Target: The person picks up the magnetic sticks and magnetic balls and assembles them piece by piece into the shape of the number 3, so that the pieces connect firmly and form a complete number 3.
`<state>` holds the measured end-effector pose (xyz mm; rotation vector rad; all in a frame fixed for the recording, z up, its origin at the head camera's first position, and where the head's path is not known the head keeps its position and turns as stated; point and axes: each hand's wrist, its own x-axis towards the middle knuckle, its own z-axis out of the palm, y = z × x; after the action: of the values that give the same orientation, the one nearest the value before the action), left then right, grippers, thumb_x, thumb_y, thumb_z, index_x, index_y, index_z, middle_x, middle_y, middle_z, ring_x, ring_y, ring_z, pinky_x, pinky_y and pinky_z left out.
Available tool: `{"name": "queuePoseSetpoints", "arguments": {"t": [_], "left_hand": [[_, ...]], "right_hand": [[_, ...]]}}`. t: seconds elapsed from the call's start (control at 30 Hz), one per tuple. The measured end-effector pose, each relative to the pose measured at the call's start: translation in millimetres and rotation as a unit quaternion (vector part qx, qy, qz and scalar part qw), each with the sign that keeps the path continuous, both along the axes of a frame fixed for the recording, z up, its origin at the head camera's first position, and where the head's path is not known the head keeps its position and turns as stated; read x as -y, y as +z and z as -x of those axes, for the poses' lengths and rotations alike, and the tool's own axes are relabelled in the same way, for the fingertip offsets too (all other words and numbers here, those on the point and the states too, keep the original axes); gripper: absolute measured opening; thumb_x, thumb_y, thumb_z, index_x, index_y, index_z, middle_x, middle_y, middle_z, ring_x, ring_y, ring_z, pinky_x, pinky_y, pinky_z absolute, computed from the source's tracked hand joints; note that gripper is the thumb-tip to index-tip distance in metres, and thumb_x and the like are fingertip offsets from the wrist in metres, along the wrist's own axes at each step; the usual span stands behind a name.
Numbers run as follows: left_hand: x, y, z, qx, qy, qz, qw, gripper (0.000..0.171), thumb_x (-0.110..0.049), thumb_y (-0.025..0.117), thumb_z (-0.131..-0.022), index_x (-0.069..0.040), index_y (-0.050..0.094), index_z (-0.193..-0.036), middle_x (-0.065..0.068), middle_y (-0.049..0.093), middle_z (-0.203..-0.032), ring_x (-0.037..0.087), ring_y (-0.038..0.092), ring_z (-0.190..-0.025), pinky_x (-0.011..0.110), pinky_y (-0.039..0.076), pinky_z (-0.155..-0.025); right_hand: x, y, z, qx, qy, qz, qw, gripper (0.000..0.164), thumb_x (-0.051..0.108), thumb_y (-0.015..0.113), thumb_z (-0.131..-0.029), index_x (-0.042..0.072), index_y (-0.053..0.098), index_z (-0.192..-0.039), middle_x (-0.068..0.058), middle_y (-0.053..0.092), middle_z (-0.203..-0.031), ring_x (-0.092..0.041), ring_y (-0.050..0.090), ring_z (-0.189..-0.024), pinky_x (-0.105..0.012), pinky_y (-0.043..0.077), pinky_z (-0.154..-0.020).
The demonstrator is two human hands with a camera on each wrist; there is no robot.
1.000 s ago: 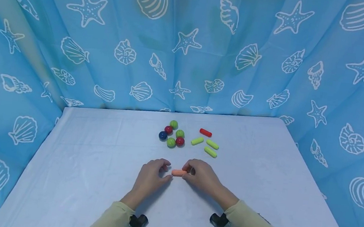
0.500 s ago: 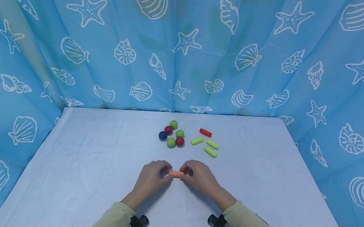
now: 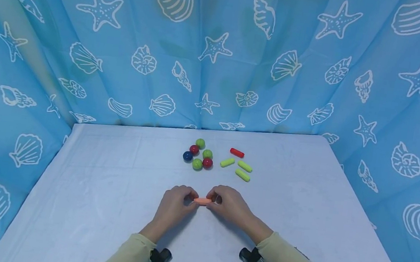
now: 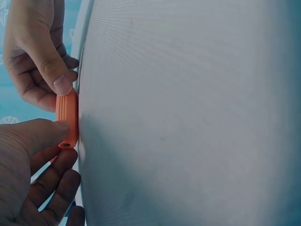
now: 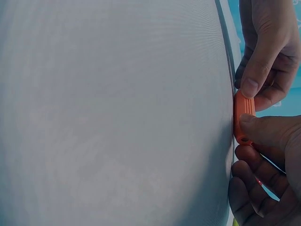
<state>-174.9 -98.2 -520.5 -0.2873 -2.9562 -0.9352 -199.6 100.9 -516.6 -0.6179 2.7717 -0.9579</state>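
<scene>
An orange cylindrical bead [image 3: 202, 201], ridged along its length, lies sideways between both hands just above or on the white table. My left hand [image 3: 174, 204] pinches its left end between thumb and fingers. The other end is pinched by my right hand [image 3: 232, 207]. In the left wrist view, a small hole shows in the near end face of the orange bead [image 4: 67, 109]. The right wrist view shows a hole in the opposite end of the bead [image 5: 240, 107] too. Fingertips cover parts of both ends.
Behind the hands sit several round beads: green [image 3: 197, 164], dark red [image 3: 207, 163] and one blue [image 3: 188, 156]. To their right lie three yellow-green cylindrical beads [image 3: 244, 166] and a red one [image 3: 236, 152]. A blue shell-patterned curtain [image 3: 208, 82] hangs behind the white table [image 3: 108, 179].
My right hand has brought the orange bead slightly left. My left fingers, apart from it at first, now pinch its left end. The other beads have stayed put.
</scene>
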Motion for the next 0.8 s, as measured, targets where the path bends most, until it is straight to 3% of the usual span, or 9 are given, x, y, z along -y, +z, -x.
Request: {"name": "queuePoseSetpoints", "arguments": {"t": [0.37, 0.6, 0.8], "left_hand": [[1, -0.5, 0.0, 0.003, 0.002, -0.02, 0.9998, 0.014, -0.021, 0.08, -0.087, -0.017, 0.075, -0.1, -0.004, 0.07, -0.093, 0.016, 0.058, -0.088, 0.039, 0.05, -0.085], [2, -2.9, 1.6, -0.002, -0.006, -0.023, 0.9997, 0.013, -0.02, 0.081, -0.087, -0.018, 0.075, -0.098, -0.006, 0.069, -0.09, 0.014, 0.056, -0.085, 0.037, 0.048, -0.081], [1, -2.2, 1.0, 0.008, -0.005, -0.037, 0.9993, 0.012, -0.018, 0.08, -0.088, -0.017, 0.074, -0.099, -0.005, 0.068, -0.091, 0.014, 0.057, -0.084, 0.036, 0.05, -0.08]], "right_hand": [[-1, 0.5, 2.5, -0.002, -0.018, 0.012, 1.0, 0.011, 0.027, 0.075, -0.093, 0.021, 0.072, -0.101, 0.012, 0.063, -0.088, -0.008, 0.055, -0.079, -0.027, 0.05, -0.073], [-7, -3.8, 14.0, -0.017, -0.047, 0.029, 0.998, 0.009, 0.024, 0.072, -0.095, 0.02, 0.072, -0.103, 0.011, 0.062, -0.087, -0.006, 0.056, -0.08, -0.028, 0.05, -0.075], [-8, -2.4, 24.4, -0.005, -0.072, 0.045, 0.996, 0.016, 0.023, 0.074, -0.094, 0.017, 0.072, -0.109, 0.008, 0.063, -0.09, -0.009, 0.057, -0.082, -0.03, 0.051, -0.077]]}}
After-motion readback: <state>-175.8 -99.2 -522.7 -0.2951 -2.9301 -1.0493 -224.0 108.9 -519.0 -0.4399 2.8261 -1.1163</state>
